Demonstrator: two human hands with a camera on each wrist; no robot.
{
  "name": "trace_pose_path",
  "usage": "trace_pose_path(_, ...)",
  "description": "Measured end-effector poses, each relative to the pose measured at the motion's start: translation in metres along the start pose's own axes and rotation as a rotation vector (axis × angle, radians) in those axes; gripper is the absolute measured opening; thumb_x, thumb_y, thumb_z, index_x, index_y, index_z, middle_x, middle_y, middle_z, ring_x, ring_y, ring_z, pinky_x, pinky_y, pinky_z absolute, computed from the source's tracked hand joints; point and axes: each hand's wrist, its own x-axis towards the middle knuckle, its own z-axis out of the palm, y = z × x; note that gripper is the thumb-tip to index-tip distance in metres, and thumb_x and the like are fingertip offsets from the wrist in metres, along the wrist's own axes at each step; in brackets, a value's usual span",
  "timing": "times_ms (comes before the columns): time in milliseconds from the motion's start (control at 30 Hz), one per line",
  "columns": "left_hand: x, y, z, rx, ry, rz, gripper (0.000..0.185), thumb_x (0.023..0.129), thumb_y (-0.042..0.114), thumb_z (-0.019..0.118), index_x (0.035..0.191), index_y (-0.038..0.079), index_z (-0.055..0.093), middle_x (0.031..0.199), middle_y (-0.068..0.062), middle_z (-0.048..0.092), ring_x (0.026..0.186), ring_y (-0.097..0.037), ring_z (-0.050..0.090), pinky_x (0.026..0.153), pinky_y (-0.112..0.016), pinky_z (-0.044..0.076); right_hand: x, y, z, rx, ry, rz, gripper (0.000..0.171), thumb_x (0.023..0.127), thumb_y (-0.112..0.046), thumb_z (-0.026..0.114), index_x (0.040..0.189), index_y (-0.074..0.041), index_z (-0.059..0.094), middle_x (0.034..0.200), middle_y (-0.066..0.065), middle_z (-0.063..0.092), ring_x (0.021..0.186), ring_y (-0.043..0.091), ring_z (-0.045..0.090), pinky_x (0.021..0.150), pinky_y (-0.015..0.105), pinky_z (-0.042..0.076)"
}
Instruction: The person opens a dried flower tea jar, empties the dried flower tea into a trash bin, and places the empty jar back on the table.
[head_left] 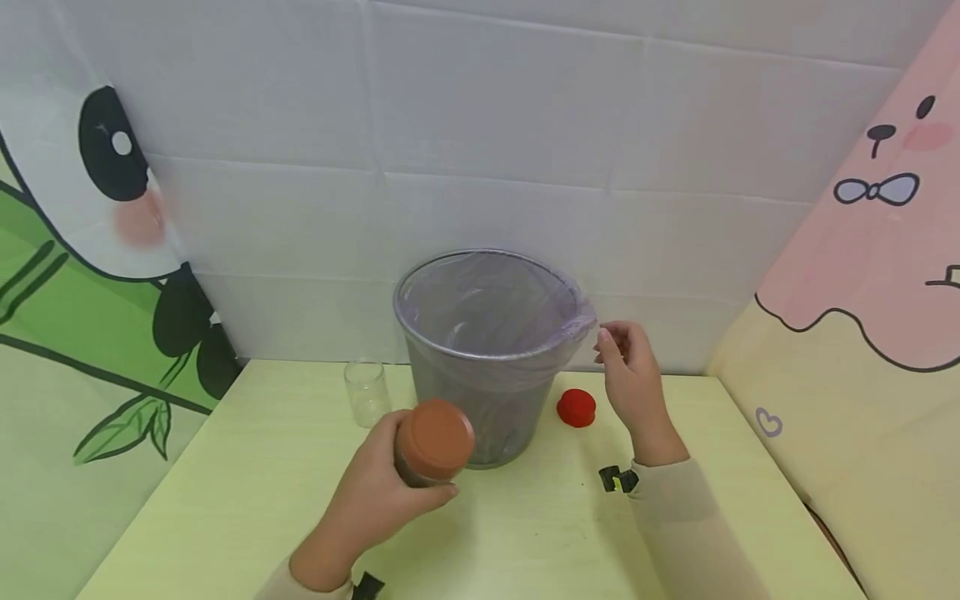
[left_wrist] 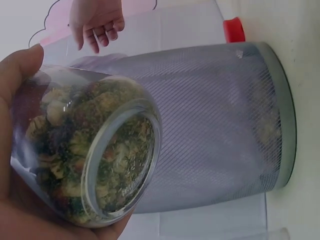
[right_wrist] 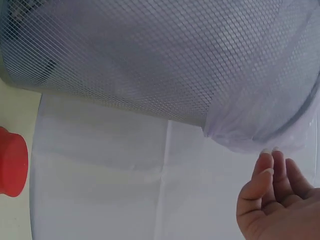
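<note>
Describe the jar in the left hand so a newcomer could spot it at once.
Start from the grey mesh bin with its pale purple liner, mid-picture in the head view. Nearer the camera, the left hand grips a clear jar with an orange-brown lid. Its dried, flower-like pieces set it apart from the empty-looking container to its left.

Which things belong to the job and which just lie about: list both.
In the job, it seems:
filled jar, in the left hand
bin and liner, near the right hand

Apparently lying about:
clear container
red cap
</note>
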Motion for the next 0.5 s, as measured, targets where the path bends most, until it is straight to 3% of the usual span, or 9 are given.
trace_pose_path(133,0.0,0.002,0.016,0.019,0.003,0.026,0.094,0.061,0.036,0.101,0.14,0.024,0.052,0.124,0.012,0.062,0.113,-0.011,0.061,0.098,-0.049,0.049,-0.014,0.0,0.002,0.029,0.016,-0.036,0.033,0.11,-0.025,0.049,0.131,0.0,0.051,0.112,0.014,0.056,0.101,0.028,0.057,0.085,0.026,0.045)
trace_pose_path(300,0.001,0.006,0.028,0.1,0.036,0.116,0.093,0.06,0.04,0.1,0.14,0.026,0.053,0.125,0.015,0.06,0.113,-0.008,0.06,0.095,-0.045,0.051,-0.034,-0.007,0.012,0.036,0.014,-0.106,0.018,0.108,-0.015,0.055,0.117,0.0,0.06,0.106,0.01,0.061,0.096,0.019,0.057,0.084,0.025,0.045)
trace_pose_path(400,0.001,0.009,0.029,0.164,0.085,0.19,0.092,0.059,0.041,0.099,0.137,0.024,0.055,0.123,0.014,0.061,0.111,-0.008,0.06,0.093,-0.042,0.053,-0.047,-0.011,0.025,0.032,-0.04,-0.215,0.016,0.105,-0.011,0.058,0.115,-0.001,0.066,0.105,0.006,0.065,0.092,0.016,0.059,0.08,0.025,0.049)
trace_pose_path(500,0.001,0.01,0.029,0.229,0.135,0.272,0.09,0.056,0.042,0.099,0.134,0.02,0.058,0.119,0.011,0.063,0.108,-0.008,0.061,0.09,-0.04,0.054,-0.061,-0.012,0.038,0.018,-0.089,-0.389,0.019,0.102,-0.009,0.062,0.119,-0.001,0.067,0.105,0.005,0.065,0.088,0.016,0.059,0.073,0.026,0.051)
